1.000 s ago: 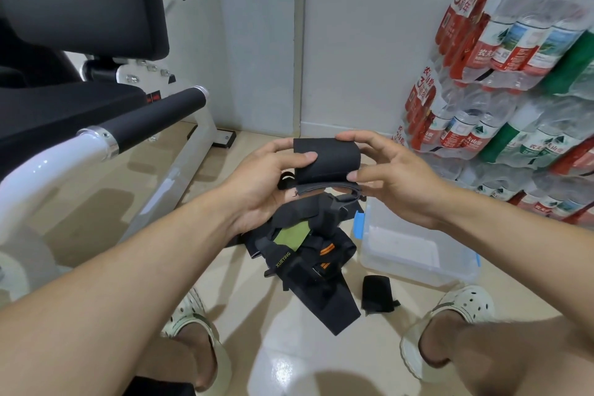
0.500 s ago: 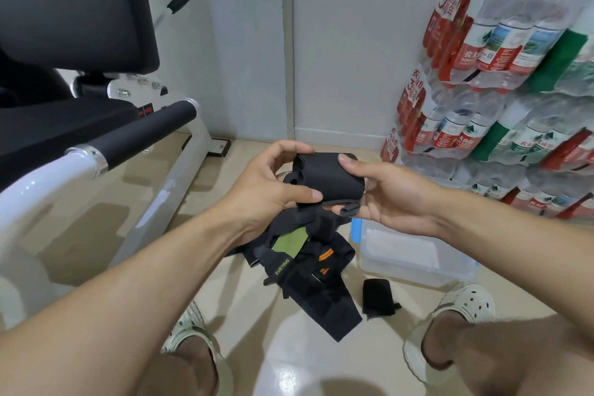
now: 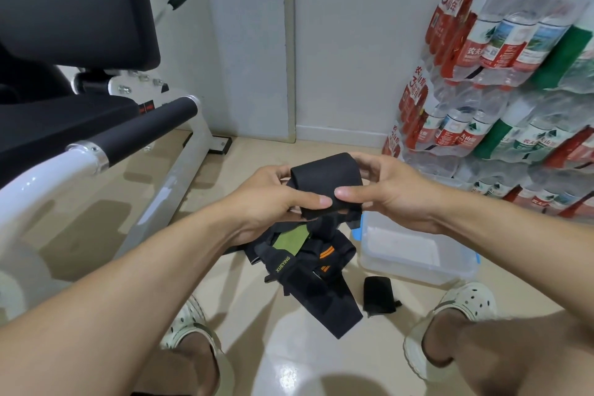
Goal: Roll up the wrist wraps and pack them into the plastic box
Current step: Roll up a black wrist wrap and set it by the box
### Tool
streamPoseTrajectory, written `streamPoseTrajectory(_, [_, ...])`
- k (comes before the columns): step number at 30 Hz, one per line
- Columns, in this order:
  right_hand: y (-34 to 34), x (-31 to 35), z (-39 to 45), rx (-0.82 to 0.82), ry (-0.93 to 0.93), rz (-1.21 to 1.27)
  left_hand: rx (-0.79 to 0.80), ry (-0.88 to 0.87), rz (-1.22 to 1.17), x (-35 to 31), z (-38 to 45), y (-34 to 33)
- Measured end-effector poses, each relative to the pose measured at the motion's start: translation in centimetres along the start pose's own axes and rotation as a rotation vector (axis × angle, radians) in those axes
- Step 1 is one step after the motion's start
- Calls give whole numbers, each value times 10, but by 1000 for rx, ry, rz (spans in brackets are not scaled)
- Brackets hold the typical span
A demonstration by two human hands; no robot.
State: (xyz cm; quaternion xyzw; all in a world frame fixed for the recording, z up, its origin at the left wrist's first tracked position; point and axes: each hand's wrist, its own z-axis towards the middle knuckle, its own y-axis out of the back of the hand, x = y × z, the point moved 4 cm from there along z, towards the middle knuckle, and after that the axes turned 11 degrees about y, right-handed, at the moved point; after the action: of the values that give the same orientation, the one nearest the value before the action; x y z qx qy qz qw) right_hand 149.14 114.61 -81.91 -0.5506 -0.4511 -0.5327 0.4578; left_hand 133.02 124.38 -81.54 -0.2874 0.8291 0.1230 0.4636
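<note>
Both hands' fingers (image 3: 321, 201) clamped on black wrap (image 3: 324, 177), above clear plastic box (image 3: 414, 267).

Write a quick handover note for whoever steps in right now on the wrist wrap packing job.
Left hand and right hand: both grip the black wrist wrap being rolled, held above the floor.
Pile of unrolled black wraps with green and orange patches: on the floor below the hands.
One small black rolled wrap: on the floor beside the clear plastic box with blue clips, not in it.
Done: one wrap rolled, none visibly boxed.
Left: finish this roll, roll the pile, put all the rolls in the box.
</note>
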Motion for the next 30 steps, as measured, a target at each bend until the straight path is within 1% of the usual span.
streamPoseTrajectory(4, [0,9,-1,-72,143,-218,-113,-60,-17,-1,1,-4])
streamPoseTrajectory(7, [-2,12,-4,-110,160,-259,-173,-82,-59,4,0,-10])
streamPoseTrajectory(9, [0,10,-5,-152,99,-159,-148,-83,-144,9,0,-15])
streamPoseTrajectory(11, [1,6,-6,-186,-13,35,-121,-89,-233,11,1,-21])
streamPoseTrajectory(13, [-4,4,-11,-191,-109,179,-124,-94,-318,14,3,-29])
streamPoseTrajectory(15, [-5,-1,-19,-257,-147,261,-150,-90,-359,16,4,-39])
streamPoseTrajectory(17, [-1,-4,-29,-338,-157,271,-171,-79,-315,18,5,-50])
streamPoseTrajectory(19, [6,-6,-41,-387,-166,229,-202,-62,-157,22,4,-60])
streamPoseTrajectory(20, [11,-7,-48,-396,-168,196,-221,-56,-23,24,5,-65])
streamPoseTrajectory(22, [25,-13,-64,-425,-180,98,-206,-53,340,30,9,-76])
streamPoseTrajectory(24, [44,-27,-80,-463,-247,-24,-124,-34,714,35,15,-91])
streamPoseTrajectory(25, [56,-39,-88,-474,-299,-87,-95,-20,847,37,18,-97])
streamPoseTrajectory(27, [78,-72,-101,-469,-432,-224,-55,-8,998,37,26,-107])
streamPoseTrajectory(30, [100,-143,-122,-490,-644,-322,1,0,1116,40,39,-117])
